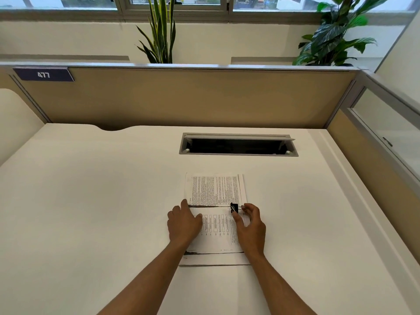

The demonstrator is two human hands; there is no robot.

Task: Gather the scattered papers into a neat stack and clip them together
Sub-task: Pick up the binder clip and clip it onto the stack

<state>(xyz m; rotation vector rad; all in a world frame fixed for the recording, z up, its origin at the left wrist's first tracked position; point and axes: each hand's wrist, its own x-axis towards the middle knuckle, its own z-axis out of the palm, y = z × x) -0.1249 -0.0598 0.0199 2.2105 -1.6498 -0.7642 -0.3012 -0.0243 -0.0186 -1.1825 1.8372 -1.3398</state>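
A stack of printed papers [216, 192] lies on the white desk [91, 201], its sheets roughly aligned, with dark streaks across the middle and near the bottom edge. My left hand [184, 223] rests flat on the stack's left side, fingers apart, pressing it down. My right hand [250, 226] is over the stack's right side and pinches a black binder clip [234, 208] by its wire handles between thumb and fingers. The clip sits just above the paper near the right edge; whether it bites the sheets I cannot tell.
An open cable hatch [238, 146] with a dark opening is set into the desk behind the papers. A tan partition [193, 98] with a "477" label [43, 75] closes the back, a glass-panelled divider [386, 123] the right. Plants [161, 35] stand beyond.
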